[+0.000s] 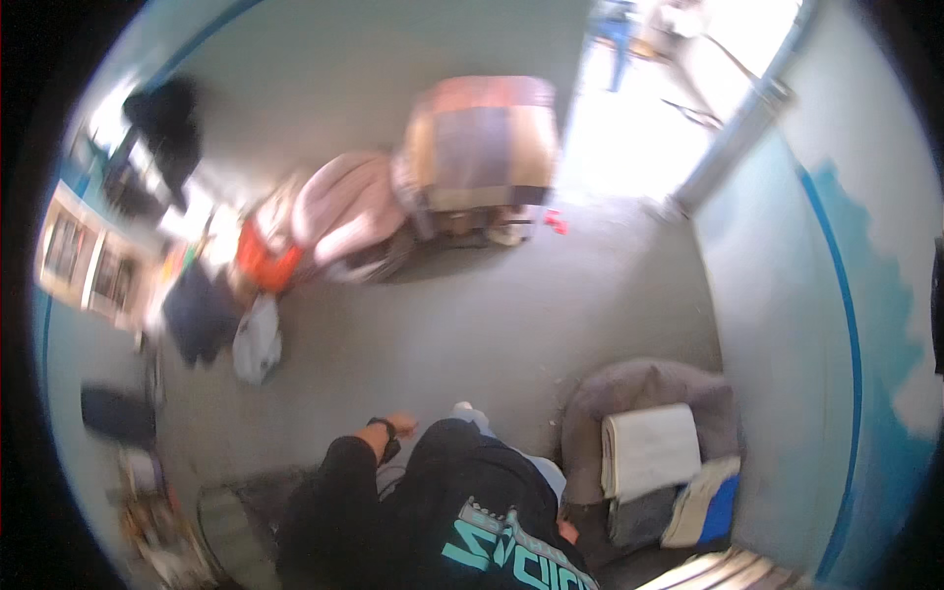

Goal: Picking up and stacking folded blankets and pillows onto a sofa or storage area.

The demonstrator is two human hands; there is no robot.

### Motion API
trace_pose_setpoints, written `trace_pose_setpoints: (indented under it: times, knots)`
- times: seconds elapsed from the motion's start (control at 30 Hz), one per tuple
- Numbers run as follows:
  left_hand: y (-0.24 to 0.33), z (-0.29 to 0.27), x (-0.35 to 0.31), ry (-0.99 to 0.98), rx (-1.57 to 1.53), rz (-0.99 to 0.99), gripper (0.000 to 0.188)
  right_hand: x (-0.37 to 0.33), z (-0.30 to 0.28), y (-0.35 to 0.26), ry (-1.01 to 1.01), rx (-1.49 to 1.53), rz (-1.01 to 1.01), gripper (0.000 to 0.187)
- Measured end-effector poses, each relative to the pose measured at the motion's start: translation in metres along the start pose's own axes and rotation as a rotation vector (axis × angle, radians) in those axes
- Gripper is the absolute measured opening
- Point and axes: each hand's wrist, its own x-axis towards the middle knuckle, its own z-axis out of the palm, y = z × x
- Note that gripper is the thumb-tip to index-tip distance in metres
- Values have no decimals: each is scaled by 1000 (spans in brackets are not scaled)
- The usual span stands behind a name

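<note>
Three folded cloths (650,447) lie on one brown cushion (644,379) toward five o'clock, near our right hand (567,532); our left hand (403,425) is at seven. We cannot tell either hand's grip.

Right hand (567,532), mostly hidden by the shirt (521,536); left hand (403,425), blurred. Striped item (733,572), cut off by the lower edge. Red object (557,222), too small to identify.

Over here the left hand (401,424), a black band (391,444) round its wrist, shows against the floor (442,334); the right hand (567,531), mostly hidden, is near the left edge of a cushion (587,418) bearing folded cloths (651,452).
</note>
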Motion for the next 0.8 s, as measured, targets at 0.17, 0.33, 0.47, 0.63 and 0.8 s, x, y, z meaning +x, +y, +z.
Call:
trace_pose_setpoints:
  times: [0.17,0.33,0.47,0.63,0.8]
  knots:
    - [16,-16,-31,327,-724,148,29,51,-83,-75,-366,-152,123,19]
    - [-15,-37,-37,407,-966,-18,28,146,-149,-162,-464,-159,165,22]
    - [-55,-33,-34,443,-949,-156,25,259,-195,-275,-430,169,432,26]
    - [-26,-56,-73,564,-980,-153,17,452,-177,-403,-337,454,257,14]
    - [-32,-74,-75,699,-1503,-271,17,535,-70,-641,-517,251,39,21]
